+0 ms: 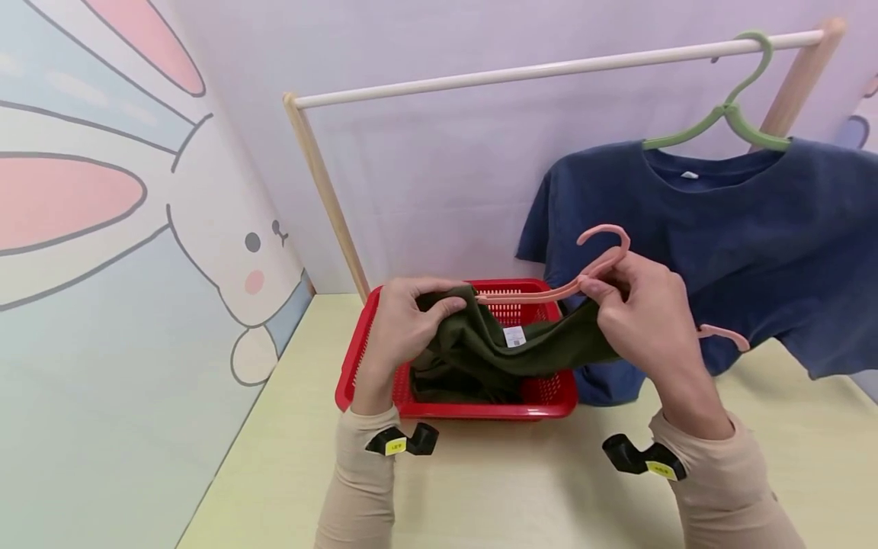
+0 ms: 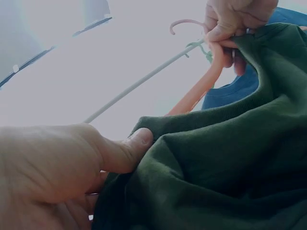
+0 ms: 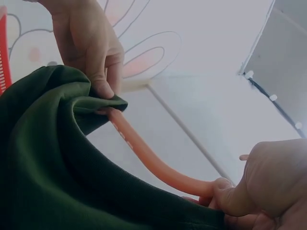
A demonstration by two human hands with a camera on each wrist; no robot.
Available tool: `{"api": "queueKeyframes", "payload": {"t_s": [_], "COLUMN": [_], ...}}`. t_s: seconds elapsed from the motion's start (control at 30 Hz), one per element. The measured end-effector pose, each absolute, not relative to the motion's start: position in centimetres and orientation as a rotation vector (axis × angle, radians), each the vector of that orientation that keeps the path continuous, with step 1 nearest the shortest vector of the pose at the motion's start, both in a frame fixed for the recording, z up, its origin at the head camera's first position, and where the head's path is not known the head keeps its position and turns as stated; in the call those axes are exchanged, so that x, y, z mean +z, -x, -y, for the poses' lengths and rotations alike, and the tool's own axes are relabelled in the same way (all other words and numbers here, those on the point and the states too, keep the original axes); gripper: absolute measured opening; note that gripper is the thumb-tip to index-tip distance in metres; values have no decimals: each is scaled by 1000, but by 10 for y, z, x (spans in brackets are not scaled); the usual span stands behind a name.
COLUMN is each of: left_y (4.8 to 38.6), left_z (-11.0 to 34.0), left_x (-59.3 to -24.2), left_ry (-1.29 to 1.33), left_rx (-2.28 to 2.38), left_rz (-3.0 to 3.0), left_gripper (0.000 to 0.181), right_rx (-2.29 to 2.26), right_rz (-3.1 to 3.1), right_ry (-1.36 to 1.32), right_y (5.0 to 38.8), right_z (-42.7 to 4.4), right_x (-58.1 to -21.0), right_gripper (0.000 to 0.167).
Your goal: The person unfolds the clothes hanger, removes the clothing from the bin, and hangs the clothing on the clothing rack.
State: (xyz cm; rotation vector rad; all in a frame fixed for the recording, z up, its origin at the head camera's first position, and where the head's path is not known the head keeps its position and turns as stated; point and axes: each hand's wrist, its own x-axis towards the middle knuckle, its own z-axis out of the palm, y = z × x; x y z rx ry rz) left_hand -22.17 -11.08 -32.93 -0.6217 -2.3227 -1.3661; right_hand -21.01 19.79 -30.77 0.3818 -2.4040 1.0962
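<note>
Over a red basket point(image 1: 466, 412), my two hands hold a dark green T-shirt point(image 1: 542, 354) and a pink hanger point(image 1: 528, 296). My left hand point(image 1: 408, 324) pinches the shirt's neckline, thumb on top, by the hanger's left end. That end runs in under the collar cloth in the right wrist view. My right hand point(image 1: 648, 313) grips the hanger just below its hook, close to the shirt's collar. The hanger's other end sticks out past my right wrist, outside the shirt. A white label point(image 1: 514, 336) shows inside the neck. The shirt's lower part lies in the basket.
Behind stands a rack with a white rail point(image 1: 549, 72) and wooden posts. From its right side hangs a navy T-shirt point(image 1: 686, 221) on a green hanger point(image 1: 737, 114), close behind my right hand. A rabbit-painted wall point(image 1: 137, 366) borders the pale table point(image 1: 295, 457) on the left.
</note>
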Motion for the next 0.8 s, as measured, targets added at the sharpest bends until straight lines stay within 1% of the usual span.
{"api": "queueKeyframes", "payload": {"t_s": [0.4, 0.8], "left_y": [221, 221], "left_z": [101, 99], "left_x": [-331, -330], "left_ry": [591, 593], "left_rx": [-1274, -1224], "left_rz": [2361, 2348], "left_gripper": [19, 21], "right_rx": [1131, 1159], "right_rz": [2371, 2334], "right_ry": [-389, -432], "right_y": [212, 212], "right_z": [-191, -182], "right_x": [-313, -315], "right_gripper": [11, 6]}}
